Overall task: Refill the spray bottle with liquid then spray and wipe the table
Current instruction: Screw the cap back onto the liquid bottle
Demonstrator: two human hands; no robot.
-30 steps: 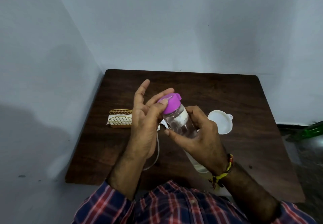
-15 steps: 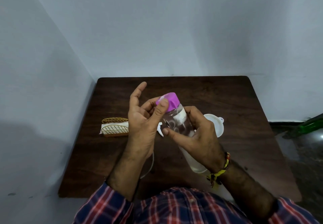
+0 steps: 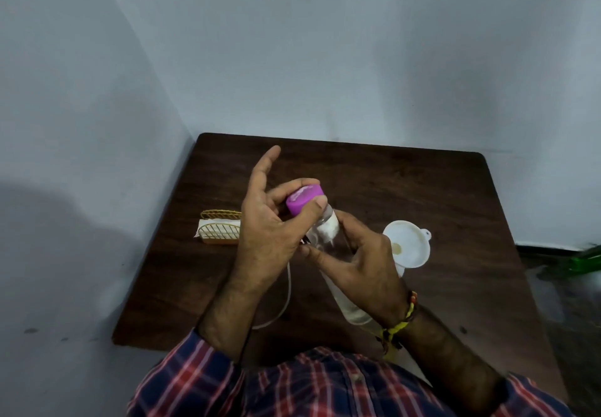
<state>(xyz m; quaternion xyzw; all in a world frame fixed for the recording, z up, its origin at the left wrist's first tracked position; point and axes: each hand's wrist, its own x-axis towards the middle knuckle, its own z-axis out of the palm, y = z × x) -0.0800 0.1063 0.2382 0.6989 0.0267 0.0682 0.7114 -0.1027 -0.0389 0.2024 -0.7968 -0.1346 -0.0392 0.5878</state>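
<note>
I count one clear plastic bottle with a purple screw cap (image 3: 325, 231), one white plastic funnel (image 3: 408, 243), one gold wire holder with white napkins (image 3: 219, 232), and one thin clear tube (image 3: 286, 289) curving out from under my left wrist.

The dark brown wooden surface (image 3: 406, 182) has rounded corners and sits pushed into a corner of pale blue-grey walls (image 3: 292, 42). At the right edge, a dark floor with something green (image 3: 585, 259) on it shows, too blurred to identify.

I hold the bottle tilted above the surface, cap pointing away from me and base toward my chest. My left hand (image 3: 266, 231) pinches the purple cap (image 3: 304, 200) between thumb and curled fingers, with the index finger sticking up free. My right hand (image 3: 364, 270) wraps around the bottle's clear body, thumb across the front. The funnel lies on the surface just beyond my right hand, and the napkin holder sits beyond my left hand. My red-and-navy checked shirt (image 3: 309, 387) fills the bottom of the view.
</note>
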